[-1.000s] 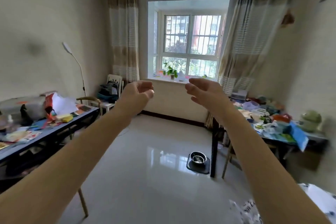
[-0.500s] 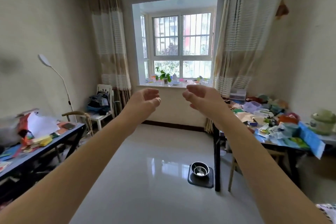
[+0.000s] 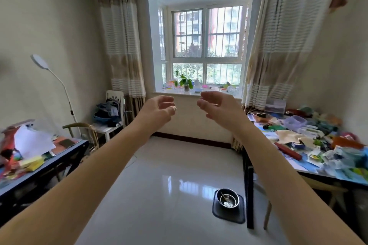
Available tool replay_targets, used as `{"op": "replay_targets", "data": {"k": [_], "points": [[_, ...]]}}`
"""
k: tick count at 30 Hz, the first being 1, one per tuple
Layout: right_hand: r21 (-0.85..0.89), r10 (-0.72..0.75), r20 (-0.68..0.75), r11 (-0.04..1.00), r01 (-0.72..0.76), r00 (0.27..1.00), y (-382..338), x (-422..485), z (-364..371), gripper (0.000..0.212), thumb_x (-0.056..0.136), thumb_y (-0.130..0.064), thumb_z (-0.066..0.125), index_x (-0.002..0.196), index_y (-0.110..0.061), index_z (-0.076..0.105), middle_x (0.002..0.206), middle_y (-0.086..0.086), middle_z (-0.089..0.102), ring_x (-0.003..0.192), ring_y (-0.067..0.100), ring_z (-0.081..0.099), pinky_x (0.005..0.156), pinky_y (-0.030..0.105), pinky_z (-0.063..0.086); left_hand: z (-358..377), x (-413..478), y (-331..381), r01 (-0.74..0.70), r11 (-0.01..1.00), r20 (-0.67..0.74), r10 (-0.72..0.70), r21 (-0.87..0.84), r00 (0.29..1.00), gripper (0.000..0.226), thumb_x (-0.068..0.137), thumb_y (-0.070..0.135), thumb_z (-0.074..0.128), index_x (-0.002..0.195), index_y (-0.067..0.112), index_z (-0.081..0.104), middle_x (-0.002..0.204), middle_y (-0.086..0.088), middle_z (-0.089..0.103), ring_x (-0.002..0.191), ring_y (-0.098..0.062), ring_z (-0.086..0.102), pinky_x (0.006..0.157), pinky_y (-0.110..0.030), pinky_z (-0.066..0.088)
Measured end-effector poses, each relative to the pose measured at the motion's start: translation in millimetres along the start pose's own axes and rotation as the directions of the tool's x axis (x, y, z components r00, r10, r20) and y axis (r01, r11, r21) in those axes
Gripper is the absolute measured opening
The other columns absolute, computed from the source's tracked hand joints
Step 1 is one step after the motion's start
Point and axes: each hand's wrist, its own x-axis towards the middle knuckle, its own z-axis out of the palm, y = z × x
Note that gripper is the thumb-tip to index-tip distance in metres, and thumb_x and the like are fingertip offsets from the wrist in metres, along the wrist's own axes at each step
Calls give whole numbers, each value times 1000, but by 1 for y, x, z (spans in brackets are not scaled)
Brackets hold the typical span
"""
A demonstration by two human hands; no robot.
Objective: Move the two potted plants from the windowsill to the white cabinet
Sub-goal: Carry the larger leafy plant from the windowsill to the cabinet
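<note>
Both arms reach forward at chest height, the left hand (image 3: 159, 108) and right hand (image 3: 218, 106) empty, fingers loosely curled and spread apart, palms facing each other. A leafy potted plant (image 3: 184, 83) stands on the windowsill (image 3: 175, 92) at the far end of the room, well beyond the hands; a second plant cannot be made out among the small items there

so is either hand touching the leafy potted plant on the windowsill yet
Apart. The head view shows the left hand and right hand open in mid-air, floor still stretching ahead to the potted plant on the windowsill.
</note>
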Motion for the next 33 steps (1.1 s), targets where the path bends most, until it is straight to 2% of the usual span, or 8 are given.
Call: {"op": "replay_targets", "data": {"k": [10,17,22,27,31,33], "points": [[-99,-8,-34,995,5,999,18,154,69,50,94,-39,67,138,-17,60,139,1,64,122,19,63,107,49,50,-46,163,-61,-26,1000,84,26,-3,996,40,93,13,64,132,14,57,125,-2,66,113,-17,64,104,-40,50],[-84,27,-52,996,-32,998,67,248,100,49,93,-39,69,136,-17,61,134,-2,65,119,17,64,106,46,52,-52,269,-107,-36,998,80,39,-46,996,37,92,17,65,129,19,59,120,4,69,111,-14,65,102,-41,51],[-56,30,-57,998,-33,998,114,329,115,45,94,-35,69,134,-16,62,132,-1,66,119,18,64,107,47,51,-43,351,-134,-39,999,67,40,-23,997,39,94,17,63,132,17,58,123,2,67,113,-15,64,103,-41,50],[-4,10,-49,1000,-10,999,154,434,124,44,94,-33,68,134,-16,63,136,1,66,120,18,64,108,47,50,-37,449,-151,-83,992,22,81,99,996,42,95,18,60,137,16,54,125,3,65,112,-12,62,93,-26,49],[17,8,-46,1000,-7,999,179,501,130,42,94,-34,67,132,-17,65,132,0,68,118,17,65,107,46,51,-38,515,-161,-96,984,-15,99,149,995,40,96,21,59,136,19,54,125,5,65,115,-11,60,97,-29,48],[23,9,-45,1000,-8,999,193,530,133,41,94,-33,67,131,-16,66,132,0,68,118,17,65,107,46,51,-39,541,-170,-100,982,-25,105,160,994,39,95,23,59,134,21,55,123,8,65,112,-7,60,89,-22,47]]}}
